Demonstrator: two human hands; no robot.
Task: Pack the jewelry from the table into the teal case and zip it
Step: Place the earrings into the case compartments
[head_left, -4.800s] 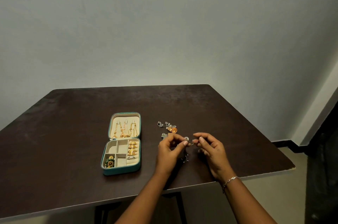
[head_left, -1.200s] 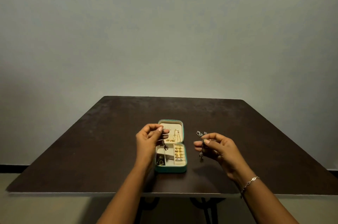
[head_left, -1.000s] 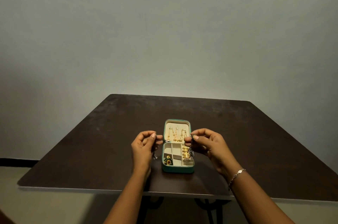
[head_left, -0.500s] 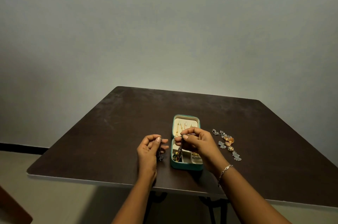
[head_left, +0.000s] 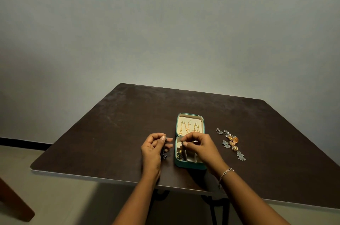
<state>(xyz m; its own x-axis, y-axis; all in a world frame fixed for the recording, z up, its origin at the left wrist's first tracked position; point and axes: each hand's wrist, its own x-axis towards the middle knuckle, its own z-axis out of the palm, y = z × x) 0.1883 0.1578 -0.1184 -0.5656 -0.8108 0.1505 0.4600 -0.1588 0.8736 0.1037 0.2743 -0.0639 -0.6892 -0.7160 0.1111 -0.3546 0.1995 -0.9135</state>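
The teal case (head_left: pixel 190 165) lies open on the dark table (head_left: pixel 114 132), its cream lid flat behind with gold chains hung in it. My left hand (head_left: pixel 153 148) hovers just left of the case, pinching a dark silver earring (head_left: pixel 163 154) that dangles below the fingers. My right hand (head_left: pixel 199 146) is over the case's tray, fingertips pinched on a second small dark earring (head_left: pixel 182 144) above the left compartments. It hides the tray's right side. Loose silver and orange-gold jewelry (head_left: pixel 231 143) lies on the table right of the case.
A plain grey wall stands behind the table. The table's pale front edge (head_left: pixel 92 177) runs near my forearms. A brown wooden piece (head_left: pixel 12 202) shows at the lower left on the floor. A bracelet (head_left: pixel 226 173) is on my right wrist.
My right hand has lowered the earring closer to the tray's left compartments. My left hand stays beside the case with its earring. The view has shifted slightly left.
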